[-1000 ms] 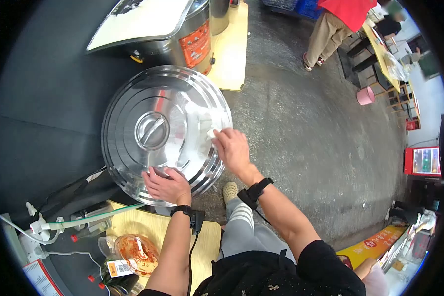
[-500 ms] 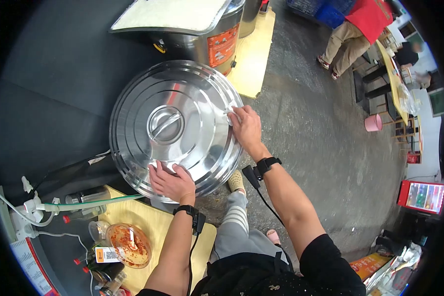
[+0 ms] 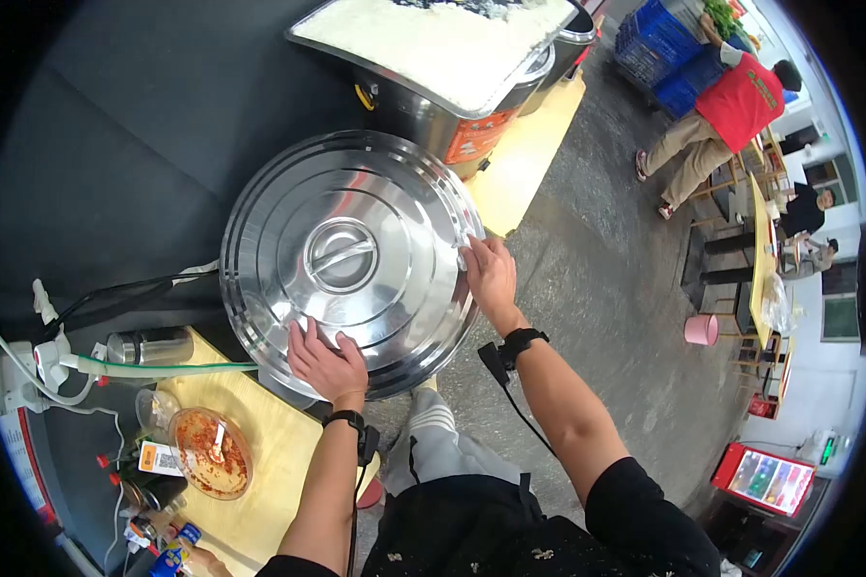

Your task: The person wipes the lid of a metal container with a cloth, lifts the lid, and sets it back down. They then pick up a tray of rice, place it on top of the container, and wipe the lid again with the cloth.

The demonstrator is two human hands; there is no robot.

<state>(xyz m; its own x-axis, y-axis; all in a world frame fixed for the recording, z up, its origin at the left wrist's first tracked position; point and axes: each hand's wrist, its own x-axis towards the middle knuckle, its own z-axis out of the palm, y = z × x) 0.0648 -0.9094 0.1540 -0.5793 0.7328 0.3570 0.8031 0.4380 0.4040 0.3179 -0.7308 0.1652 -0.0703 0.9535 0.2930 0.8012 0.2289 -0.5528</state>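
A large round steel lid (image 3: 409, 216) with a raised handle (image 3: 342, 258) in its middle lies in front of me, and whatever is under it is mostly hidden. My left hand (image 3: 329, 365) rests on the lid's near part, fingers spread and nothing held. At the lid's right rim, my right hand (image 3: 492, 281) has its fingers closed on a small white tissue (image 3: 465, 242), pressed against the metal. Both wrists wear black straps with cables.
Beyond the lid, a tray of white, grainy food (image 3: 433, 53) sits above a steel pot (image 3: 423, 120). A bowl with red sauce (image 3: 212, 454) stands lower left, beside bottles and a cable (image 3: 164, 369). A person in red (image 3: 736, 101) stands near blue crates (image 3: 654, 48).
My view has swung, so the tray, crates and person in red show more fully. Both hands stay on the lid; the right still pinches the tissue at the rim.
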